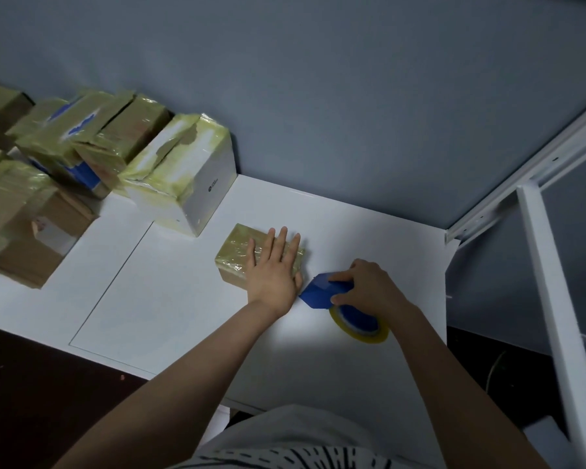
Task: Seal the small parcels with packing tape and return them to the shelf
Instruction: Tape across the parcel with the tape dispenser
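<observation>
1. Head view: the small tape-wrapped brown cardboard parcel [247, 255] lies on the white counter [183, 299]. I'd pin it flat and pull the tape taut over the seam.
2. The left hand [274, 269] presses on it, fingers [281, 242] straight and slightly spread.
3. At the parcel's four o'clock, the right hand [369, 286] curls its fingers [344, 276] round the blue plastic tape dispenser [322, 292].

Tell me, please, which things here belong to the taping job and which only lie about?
In the job: small parcel under the left hand; tape dispenser held by the right hand.
Lying about: taped boxes at the left; white box; metal frame.
</observation>
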